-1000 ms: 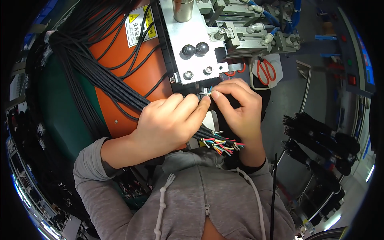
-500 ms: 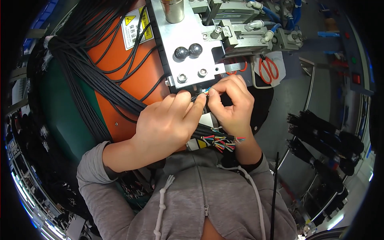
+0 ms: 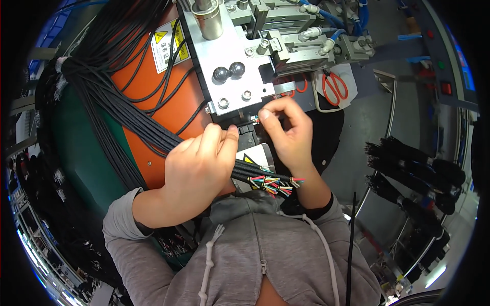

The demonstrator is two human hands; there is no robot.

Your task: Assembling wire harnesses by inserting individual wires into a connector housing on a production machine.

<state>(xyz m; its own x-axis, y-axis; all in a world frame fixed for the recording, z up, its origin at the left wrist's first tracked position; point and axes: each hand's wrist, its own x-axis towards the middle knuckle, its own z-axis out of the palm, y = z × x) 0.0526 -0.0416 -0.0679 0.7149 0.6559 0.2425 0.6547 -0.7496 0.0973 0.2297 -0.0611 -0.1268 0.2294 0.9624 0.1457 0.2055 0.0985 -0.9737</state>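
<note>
Pinching coloured wires point(image 3: 256, 120) at its nearly closed fingertips, the right hand point(image 3: 292, 131) sits right of the curled left hand point(image 3: 196, 166), whose hold is hidden

Observed thin black cable point(image 3: 246, 124) lying roughly crosswise just below near edge of silver machine plate point(image 3: 237, 84), ending at right in short coloured wires point(image 3: 255, 120) too small to count. Noted black cable bundle point(image 3: 146, 127) running diagonally down to the right, partly hidden, ending in splayed red, white and bluish wire ends point(image 3: 270, 184).
</note>
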